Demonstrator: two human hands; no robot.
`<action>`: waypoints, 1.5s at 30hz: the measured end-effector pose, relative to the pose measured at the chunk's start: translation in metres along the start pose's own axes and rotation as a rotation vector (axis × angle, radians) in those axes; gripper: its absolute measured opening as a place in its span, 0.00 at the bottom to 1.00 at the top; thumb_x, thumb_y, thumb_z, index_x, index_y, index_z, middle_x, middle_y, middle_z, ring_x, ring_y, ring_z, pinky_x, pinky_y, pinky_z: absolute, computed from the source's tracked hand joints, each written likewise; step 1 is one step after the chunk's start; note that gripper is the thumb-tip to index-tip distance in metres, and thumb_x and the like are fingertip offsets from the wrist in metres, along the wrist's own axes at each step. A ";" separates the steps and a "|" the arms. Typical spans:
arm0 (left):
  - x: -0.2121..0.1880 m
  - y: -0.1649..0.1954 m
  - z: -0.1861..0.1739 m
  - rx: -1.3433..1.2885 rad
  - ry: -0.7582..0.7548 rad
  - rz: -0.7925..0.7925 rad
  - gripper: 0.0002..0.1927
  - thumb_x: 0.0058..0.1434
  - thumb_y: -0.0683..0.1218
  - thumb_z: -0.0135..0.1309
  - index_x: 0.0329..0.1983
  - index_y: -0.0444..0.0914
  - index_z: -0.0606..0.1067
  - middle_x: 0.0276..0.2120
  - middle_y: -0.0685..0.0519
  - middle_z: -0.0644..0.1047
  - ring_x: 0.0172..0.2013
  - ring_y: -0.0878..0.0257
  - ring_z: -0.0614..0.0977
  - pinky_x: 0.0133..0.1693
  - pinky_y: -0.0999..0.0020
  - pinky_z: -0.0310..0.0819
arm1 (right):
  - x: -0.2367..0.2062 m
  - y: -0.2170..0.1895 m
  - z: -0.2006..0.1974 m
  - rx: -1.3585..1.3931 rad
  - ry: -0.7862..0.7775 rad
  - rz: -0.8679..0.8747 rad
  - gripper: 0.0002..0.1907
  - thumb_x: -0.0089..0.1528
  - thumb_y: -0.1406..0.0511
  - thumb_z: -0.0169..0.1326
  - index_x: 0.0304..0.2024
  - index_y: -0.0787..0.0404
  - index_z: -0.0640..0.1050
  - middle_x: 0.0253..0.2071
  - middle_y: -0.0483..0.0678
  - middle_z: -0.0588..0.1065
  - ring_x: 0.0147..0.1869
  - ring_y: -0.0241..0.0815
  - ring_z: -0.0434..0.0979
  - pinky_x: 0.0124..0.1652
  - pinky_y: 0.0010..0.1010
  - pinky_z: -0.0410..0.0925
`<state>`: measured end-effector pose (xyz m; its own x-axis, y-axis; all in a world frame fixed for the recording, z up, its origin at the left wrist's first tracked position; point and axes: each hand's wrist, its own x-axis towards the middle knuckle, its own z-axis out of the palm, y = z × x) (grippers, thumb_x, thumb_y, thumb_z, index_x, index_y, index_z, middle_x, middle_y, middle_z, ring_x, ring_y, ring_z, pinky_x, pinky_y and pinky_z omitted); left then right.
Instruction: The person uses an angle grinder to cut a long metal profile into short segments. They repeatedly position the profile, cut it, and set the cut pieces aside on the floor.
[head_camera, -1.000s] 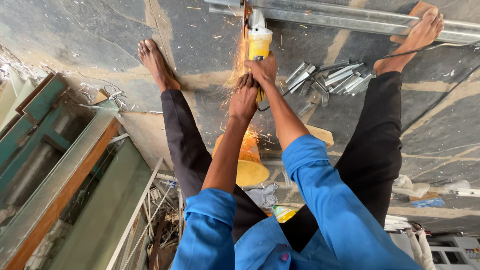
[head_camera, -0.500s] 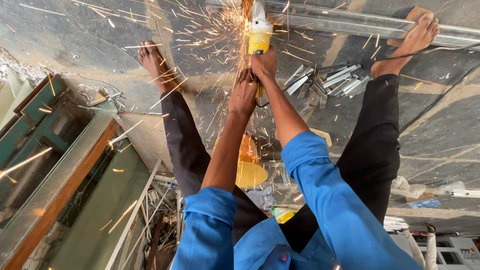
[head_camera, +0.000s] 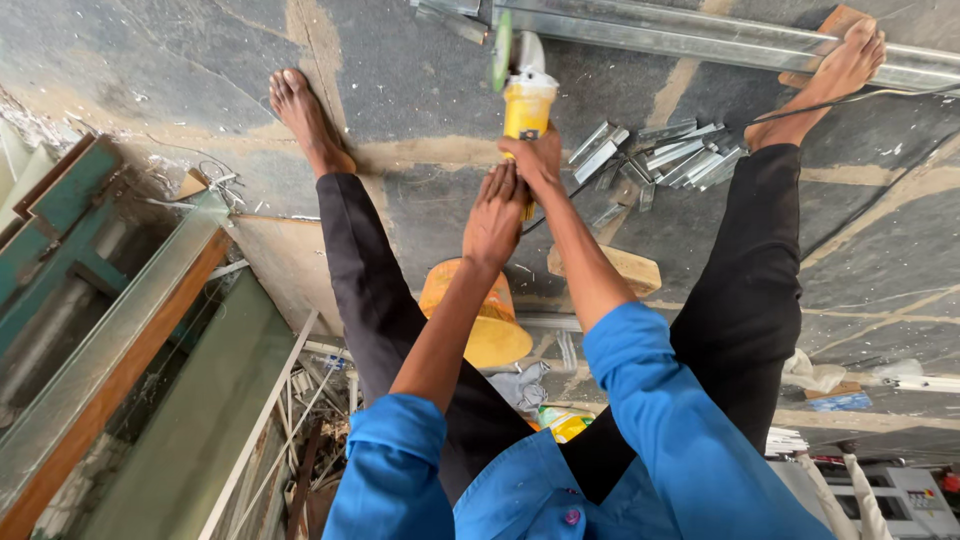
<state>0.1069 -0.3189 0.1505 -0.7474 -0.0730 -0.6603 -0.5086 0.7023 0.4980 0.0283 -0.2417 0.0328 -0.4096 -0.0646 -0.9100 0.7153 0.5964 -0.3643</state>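
Observation:
Both my hands grip a yellow angle grinder (head_camera: 525, 95) held out in front of me. My left hand (head_camera: 495, 212) wraps the rear of its body. My right hand (head_camera: 538, 158) holds it just behind the yellow housing. The grinder's green disc (head_camera: 501, 48) sits near the end of a long metal channel (head_camera: 700, 35) lying on the grey stone floor. No sparks show. My bare right foot (head_camera: 850, 60) rests on a wooden block on that channel, and my bare left foot (head_camera: 305, 115) stands on the floor.
A pile of short cut metal pieces (head_camera: 655, 155) lies right of the grinder. An orange-yellow stool (head_camera: 490, 320) and a wood offcut (head_camera: 620, 268) sit between my legs. Glass panes and green frames (head_camera: 120, 330) lean at the left. A black cable (head_camera: 860, 97) runs rightward.
The shower of sparks seen half a second ago has stopped. The grinder's disc has lifted slightly away from the metal channel; my hands keep the same grip.

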 end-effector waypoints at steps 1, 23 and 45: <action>-0.005 0.008 0.002 0.017 0.059 0.028 0.35 0.52 0.36 0.58 0.65 0.25 0.67 0.66 0.33 0.68 0.69 0.47 0.66 0.72 0.56 0.51 | -0.008 0.000 -0.010 0.053 -0.019 0.001 0.20 0.46 0.67 0.65 0.39 0.65 0.76 0.31 0.48 0.78 0.31 0.41 0.78 0.30 0.33 0.71; 0.117 0.065 0.003 0.121 -0.030 0.055 0.29 0.48 0.34 0.60 0.56 0.26 0.74 0.61 0.32 0.72 0.65 0.49 0.70 0.70 0.59 0.51 | 0.065 -0.067 -0.092 -0.062 0.017 0.043 0.07 0.48 0.69 0.64 0.27 0.63 0.79 0.24 0.43 0.76 0.24 0.35 0.73 0.25 0.30 0.66; 0.124 0.041 0.032 -0.053 0.067 0.145 0.15 0.45 0.41 0.68 0.36 0.41 0.77 0.37 0.44 0.77 0.42 0.46 0.80 0.41 0.50 0.75 | 0.083 -0.054 -0.089 -0.162 -0.038 0.076 0.15 0.46 0.60 0.67 0.27 0.63 0.79 0.26 0.46 0.78 0.28 0.39 0.78 0.28 0.33 0.68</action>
<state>0.0070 -0.2764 0.0716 -0.8406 -0.0216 -0.5413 -0.4138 0.6705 0.6158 -0.0945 -0.2084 -0.0056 -0.3338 -0.0424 -0.9417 0.6413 0.7219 -0.2598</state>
